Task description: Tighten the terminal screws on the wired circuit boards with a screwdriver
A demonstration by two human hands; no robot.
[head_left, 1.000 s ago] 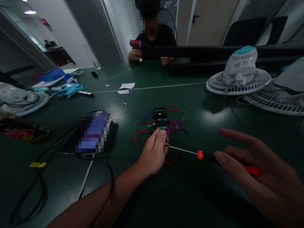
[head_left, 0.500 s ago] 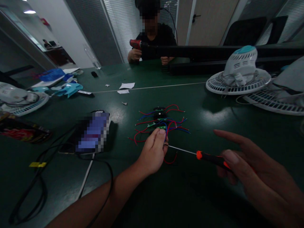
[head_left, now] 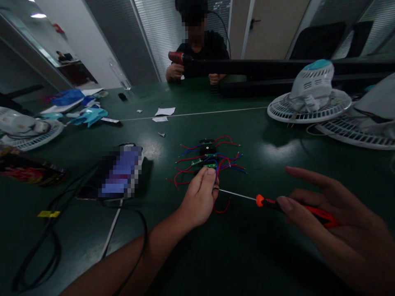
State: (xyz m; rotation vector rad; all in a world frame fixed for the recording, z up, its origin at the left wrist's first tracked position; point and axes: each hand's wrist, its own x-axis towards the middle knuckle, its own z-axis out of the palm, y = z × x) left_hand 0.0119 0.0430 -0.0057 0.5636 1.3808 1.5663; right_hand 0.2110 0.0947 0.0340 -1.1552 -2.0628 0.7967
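My left hand [head_left: 200, 195] is closed on a small wired part, mostly hidden by the fingers; red and blue wires rise from it. My right hand [head_left: 333, 222] grips a black and orange screwdriver [head_left: 277, 204] between thumb and fingers, with the index finger stretched out. The thin shaft points left, and its tip meets the part at my left fingertips; the exact contact is hidden. Just beyond my left hand, several small green circuit boards [head_left: 210, 166] and black round parts [head_left: 207, 149] lie in a row, their red and blue wires spreading to both sides.
A phone [head_left: 121, 170] with cables [head_left: 58, 242] lies left, beside a dark can [head_left: 31, 168]. White fan parts [head_left: 310, 107] stand at the right, another [head_left: 27, 127] at far left. Paper scraps [head_left: 165, 111] lie farther back. Across the table a person holds a red power drill [head_left: 175, 56].
My right thumb has shifted left along the screwdriver handle, and more of the handle's orange rear shows. My left hand stays in place with the part.
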